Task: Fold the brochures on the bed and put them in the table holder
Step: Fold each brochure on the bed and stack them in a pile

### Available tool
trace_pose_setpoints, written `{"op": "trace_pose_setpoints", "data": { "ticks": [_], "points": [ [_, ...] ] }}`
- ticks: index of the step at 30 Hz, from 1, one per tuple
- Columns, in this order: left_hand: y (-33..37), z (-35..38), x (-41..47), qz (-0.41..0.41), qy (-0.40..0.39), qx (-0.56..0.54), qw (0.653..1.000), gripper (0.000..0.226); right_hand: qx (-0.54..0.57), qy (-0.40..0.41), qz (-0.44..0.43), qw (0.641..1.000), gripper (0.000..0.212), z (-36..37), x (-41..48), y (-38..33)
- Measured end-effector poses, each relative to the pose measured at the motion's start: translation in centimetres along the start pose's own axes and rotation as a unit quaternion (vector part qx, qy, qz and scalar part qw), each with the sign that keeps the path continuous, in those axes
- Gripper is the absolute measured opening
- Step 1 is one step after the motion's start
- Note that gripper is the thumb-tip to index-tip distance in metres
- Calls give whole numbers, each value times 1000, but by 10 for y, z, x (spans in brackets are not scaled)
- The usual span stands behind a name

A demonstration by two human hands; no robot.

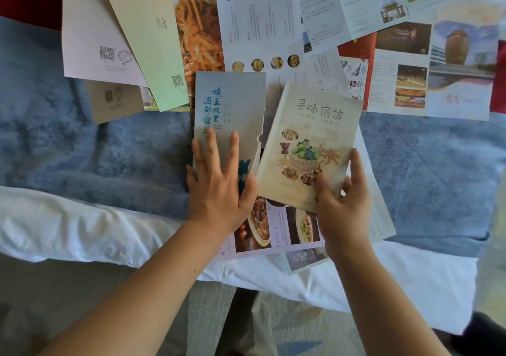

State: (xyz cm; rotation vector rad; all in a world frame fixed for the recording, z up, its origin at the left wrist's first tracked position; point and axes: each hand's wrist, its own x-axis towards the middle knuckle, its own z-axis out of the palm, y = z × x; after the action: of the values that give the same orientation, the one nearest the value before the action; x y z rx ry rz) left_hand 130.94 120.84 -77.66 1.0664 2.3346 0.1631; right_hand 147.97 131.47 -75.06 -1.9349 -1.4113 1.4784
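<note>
A folded grey brochure with blue characters (230, 103) lies on the bed, and my left hand (219, 180) rests flat on its lower half with the fingers spread. Just right of it, a folded beige brochure with a food basket picture (309, 142) is tilted, and my right hand (342, 199) grips its lower right corner, thumb on top. Under both lies an unfolded brochure with dish photos (273, 229). Several more unfolded brochures (257, 21) cover the far part of the bed. The table holder is not in view.
A blue blanket (95, 158) covers the bed over a white sheet (68, 232) at the near edge. A pale green leaflet (153, 40) and a white sheet with QR codes (90, 40) lie at the far left. Floor and my legs show below.
</note>
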Motion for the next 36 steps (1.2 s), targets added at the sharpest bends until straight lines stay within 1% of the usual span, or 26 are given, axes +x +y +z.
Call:
{"op": "trace_pose_setpoints", "data": {
  "ticks": [5, 7, 10, 14, 16, 20, 21, 23, 25, 26, 28, 30, 32, 36],
  "points": [
    [1, 1, -2, 2, 6, 1, 1000, 79, 1, 19, -31, 999, 76, 9, -10, 0],
    [0, 2, -2, -2, 9, 9, 1000, 81, -23, 29, -53, 998, 79, 11, -13, -1],
    [1, 5, -4, 2, 11, 33, 999, 83, -61, 16, -81, 995, 94, 14, -20, -4],
    [1, 6, 0, -10, 21, 35, 999, 85, -206, -29, -130, 969, 121, 20, -16, 1],
    [0, 5, 1, -7, 15, 48, 999, 92, -248, -36, -143, 958, 125, 22, -9, 5],
    [-2, 7, 0, 0, 4, 63, 998, 106, -286, -43, -150, 945, 120, 20, -4, 9],
    [-2, 7, 0, -4, 4, 60, 998, 107, -306, -43, -176, 935, 118, 19, -3, 10],
    [0, 6, 1, -14, 1, 49, 999, 107, -351, -18, -250, 902, 114, 20, 1, 13],
    [1, 5, 2, -15, -5, 45, 999, 106, -384, -2, -282, 879, 110, 21, 6, 15],
    [1, 6, 3, -12, -6, 49, 999, 104, -408, -12, -283, 868, 106, 21, 8, 15],
    [0, 7, 2, -3, -5, 68, 998, 101, -478, -53, -269, 834, 96, 23, 10, 11],
    [-2, 7, 2, 6, -3, 85, 996, 103, -522, -89, -263, 806, 87, 25, 8, 8],
    [-3, 6, 2, 9, -5, 99, 995, 106, -537, -102, -259, 797, 81, 27, 5, 6],
    [-4, 1, 5, 8, -27, 114, 993, 114, -551, -133, -215, 795, 76, 27, 5, 8]
  ]
}}
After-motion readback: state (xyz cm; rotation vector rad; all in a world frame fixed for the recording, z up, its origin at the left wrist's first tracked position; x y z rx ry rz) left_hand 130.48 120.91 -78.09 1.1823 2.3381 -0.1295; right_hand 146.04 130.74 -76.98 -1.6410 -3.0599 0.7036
